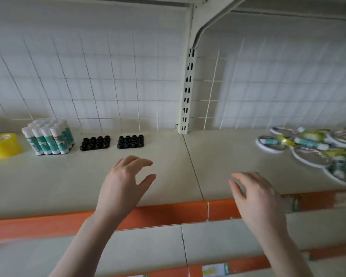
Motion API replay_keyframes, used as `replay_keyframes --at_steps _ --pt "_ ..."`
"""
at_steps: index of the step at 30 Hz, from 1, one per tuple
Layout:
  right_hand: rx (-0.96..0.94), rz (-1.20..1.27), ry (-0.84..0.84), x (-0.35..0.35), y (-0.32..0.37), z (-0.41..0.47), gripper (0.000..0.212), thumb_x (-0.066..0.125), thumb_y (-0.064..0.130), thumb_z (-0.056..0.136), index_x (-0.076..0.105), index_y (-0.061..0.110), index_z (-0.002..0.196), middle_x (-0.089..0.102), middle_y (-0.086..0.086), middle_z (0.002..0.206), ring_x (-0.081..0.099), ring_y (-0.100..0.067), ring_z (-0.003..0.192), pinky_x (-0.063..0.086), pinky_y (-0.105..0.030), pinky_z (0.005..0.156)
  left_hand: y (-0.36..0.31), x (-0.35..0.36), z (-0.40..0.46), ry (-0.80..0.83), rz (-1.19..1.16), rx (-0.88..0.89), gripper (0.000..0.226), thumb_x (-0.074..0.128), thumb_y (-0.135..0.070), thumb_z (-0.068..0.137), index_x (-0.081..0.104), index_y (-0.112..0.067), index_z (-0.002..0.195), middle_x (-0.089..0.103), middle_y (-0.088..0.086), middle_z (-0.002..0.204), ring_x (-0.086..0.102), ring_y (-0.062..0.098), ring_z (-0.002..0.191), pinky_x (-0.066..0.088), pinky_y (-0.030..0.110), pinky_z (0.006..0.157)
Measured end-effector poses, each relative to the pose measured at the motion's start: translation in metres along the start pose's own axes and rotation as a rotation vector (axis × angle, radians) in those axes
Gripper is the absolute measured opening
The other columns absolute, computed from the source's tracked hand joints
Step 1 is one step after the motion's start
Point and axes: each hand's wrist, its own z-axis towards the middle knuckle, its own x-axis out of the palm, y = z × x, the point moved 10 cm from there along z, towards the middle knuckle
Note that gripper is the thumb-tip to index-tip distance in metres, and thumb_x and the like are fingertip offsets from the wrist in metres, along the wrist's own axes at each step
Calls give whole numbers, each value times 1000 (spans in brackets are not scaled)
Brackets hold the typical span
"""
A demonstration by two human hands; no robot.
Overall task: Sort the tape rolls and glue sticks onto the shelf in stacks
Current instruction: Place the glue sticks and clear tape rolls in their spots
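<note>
Both my hands hover over the shelf (168, 160), holding nothing: left hand (121, 184) fingers loosely spread, right hand (256, 196) fingers apart, relaxed. Glue sticks (48, 136) stand upright at far left, long axes vertical, caps up, packed together. Yellow tape roll (4, 144) just left of them. Two black trays (112, 142) sit beside. Mixed pile (312, 148) far right, its glue sticks lying flat.

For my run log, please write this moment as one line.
hands: left open, right open, both empty | glue sticks upright, left | holder trays empty | mixed pile right, unsorted
</note>
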Motion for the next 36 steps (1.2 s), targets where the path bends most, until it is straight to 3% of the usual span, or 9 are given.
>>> replay_keyframes --at_steps 10,17,25,31,33,36 --pt "-4 15 -103 -45 -170 31 18 79 2 67 72 7 83 68 -11 77 65 -33 70 53 -36 61 -140 108 38 -56 -10 14 24 78 -20 72 71 -20 95 64 -7 92 60 16 86 42 25 72" --pt "-85 108 -35 -55 -279 65 8 71 4 77 70 6 85 67 -8 79 63 -32 68 53 -37 56 -231 190 56 -47 13 -58 24 77 -23 74 71 -22 97 61 -11 94 59 14 91 37 21 73" --pt "-101 63 12 -52 -313 90 14 77 9 71 72 9 83 66 -4 76 62 -26 64 40 -22 54 -262 218 75 -25 58 -75 24 74 -26 77 70 -22 99 63 -9 96 59 15 92 38 23 74" --pt "-128 -55 161 -20 -316 118 19 78 12 70 70 6 85 65 -8 72 61 -28 64 48 -31 50 -266 237 98 36 69 -29 25 72 -26 79 69 -21 103 64 -7 100 58 15 95 36 21 74" --pt "-115 -124 245 -8 -317 125 19 71 18 78 69 7 94 67 -8 81 61 -27 74 51 -33 59 -265 243 105 63 61 -19 26 71 -27 80 68 -21 105 63 -8 103 57 14 97 35 20 75" --pt "-113 -173 335 6 -315 134 27 53 28 91 62 15 112 65 -1 97 58 -18 87 49 -26 73 -263 250 113 91 63 -4 27 70 -29 81 67 -21 106 63 -7 105 57 14 98 36 20 76"
